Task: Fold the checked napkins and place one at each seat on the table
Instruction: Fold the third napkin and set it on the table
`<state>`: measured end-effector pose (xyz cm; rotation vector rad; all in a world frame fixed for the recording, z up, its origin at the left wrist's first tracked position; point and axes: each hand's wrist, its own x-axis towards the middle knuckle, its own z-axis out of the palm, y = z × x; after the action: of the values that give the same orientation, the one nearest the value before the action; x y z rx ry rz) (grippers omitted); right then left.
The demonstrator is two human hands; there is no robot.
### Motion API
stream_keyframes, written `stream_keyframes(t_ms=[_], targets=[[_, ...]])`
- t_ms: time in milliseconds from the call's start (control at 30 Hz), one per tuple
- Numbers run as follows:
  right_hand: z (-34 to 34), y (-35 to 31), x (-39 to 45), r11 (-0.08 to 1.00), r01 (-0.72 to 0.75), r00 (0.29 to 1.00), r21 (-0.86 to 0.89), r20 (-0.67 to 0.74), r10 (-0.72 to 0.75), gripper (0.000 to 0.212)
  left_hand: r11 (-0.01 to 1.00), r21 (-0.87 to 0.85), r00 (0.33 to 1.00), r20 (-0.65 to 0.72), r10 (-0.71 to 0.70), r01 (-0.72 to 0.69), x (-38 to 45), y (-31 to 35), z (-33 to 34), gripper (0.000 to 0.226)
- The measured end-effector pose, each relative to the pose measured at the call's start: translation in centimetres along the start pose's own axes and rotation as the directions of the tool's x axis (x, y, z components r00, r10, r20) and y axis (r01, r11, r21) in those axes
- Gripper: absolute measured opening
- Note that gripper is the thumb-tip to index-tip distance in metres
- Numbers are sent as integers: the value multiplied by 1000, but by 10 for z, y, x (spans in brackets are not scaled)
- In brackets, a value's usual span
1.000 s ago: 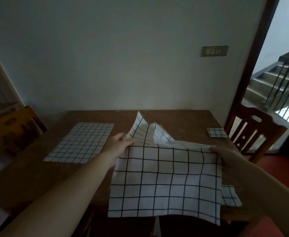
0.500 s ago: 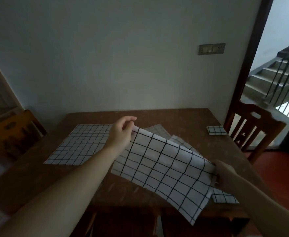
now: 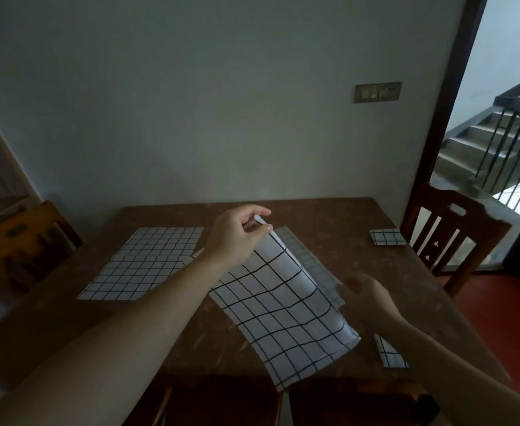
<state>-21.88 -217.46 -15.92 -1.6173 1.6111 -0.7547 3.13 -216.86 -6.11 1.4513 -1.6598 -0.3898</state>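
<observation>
— What's held?
— The left hand pinches the napkin's far corner; it drapes over the table's near edge. The right hand, blurred, looks loose beside it.
— Around it?
— A spread cloth lies left, a folded napkin at the right edge by the chair.

Left hand raised, fingers pinched (thumb beneath); right hand blurred, loosely curled.

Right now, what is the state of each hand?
Left hand: pinches the far corner of the checked napkin.
Right hand: blurred beside the napkin; cannot be told.
</observation>
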Motion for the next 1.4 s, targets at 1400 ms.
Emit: stream_keyframes(t_ms=[1400], targets=[[-2, -66, -4, 772, 453, 857, -445, -20, -514, 26, 816, 492, 949, 234, 212, -304, 10, 16, 19, 25]])
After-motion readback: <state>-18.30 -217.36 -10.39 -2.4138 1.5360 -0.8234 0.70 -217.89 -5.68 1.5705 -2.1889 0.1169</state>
